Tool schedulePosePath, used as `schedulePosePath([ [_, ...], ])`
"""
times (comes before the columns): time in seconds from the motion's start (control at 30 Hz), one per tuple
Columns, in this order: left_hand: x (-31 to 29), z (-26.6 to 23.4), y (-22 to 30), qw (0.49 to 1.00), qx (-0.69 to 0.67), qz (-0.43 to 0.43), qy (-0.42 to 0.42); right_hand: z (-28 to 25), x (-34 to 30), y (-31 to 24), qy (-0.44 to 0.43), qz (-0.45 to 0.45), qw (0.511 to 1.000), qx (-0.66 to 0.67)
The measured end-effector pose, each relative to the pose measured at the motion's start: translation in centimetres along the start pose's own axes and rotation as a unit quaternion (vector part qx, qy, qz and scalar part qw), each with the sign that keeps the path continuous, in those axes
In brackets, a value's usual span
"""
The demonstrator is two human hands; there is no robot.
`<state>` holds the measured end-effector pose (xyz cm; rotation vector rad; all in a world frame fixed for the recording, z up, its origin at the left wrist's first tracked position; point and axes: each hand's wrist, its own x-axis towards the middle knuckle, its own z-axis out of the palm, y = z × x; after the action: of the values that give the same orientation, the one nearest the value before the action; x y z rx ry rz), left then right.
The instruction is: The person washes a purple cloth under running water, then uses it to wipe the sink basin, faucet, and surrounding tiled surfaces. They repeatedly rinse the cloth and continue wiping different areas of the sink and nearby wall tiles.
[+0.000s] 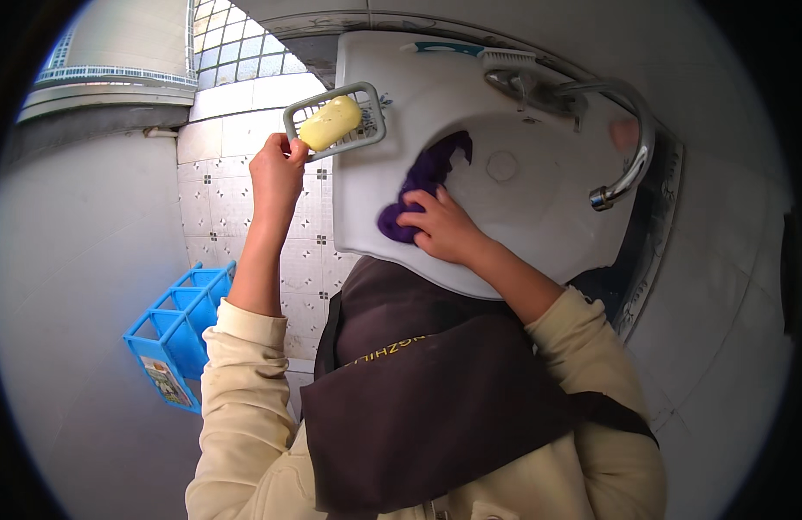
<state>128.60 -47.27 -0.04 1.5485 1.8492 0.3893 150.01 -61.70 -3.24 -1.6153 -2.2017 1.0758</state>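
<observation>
My left hand [277,173] grips the corner of a grey slotted soap dish [368,130] and holds it up at the left edge of the white sink [539,208]. A yellow bar of soap [330,122] lies in the dish. My right hand [444,227] presses a purple cloth [422,178] against the sink's left inner wall, near the rim. The cloth reaches up toward the drain [501,165].
A curved chrome tap [626,147] arches over the right of the basin, and a small brush [507,59] lies behind it. A blue plastic rack [180,334] hangs on the wall at lower left. Patterned white tiles [214,208] lie to the left of the sink.
</observation>
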Motion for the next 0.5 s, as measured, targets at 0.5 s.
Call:
schedulePosePath([
  [0.5, 0.7, 3.5, 1.8, 0.994, 0.067, 0.078, -0.031, -0.5, -1.2, 11.1, 0.106, 0.338, 0.91, 0.217],
])
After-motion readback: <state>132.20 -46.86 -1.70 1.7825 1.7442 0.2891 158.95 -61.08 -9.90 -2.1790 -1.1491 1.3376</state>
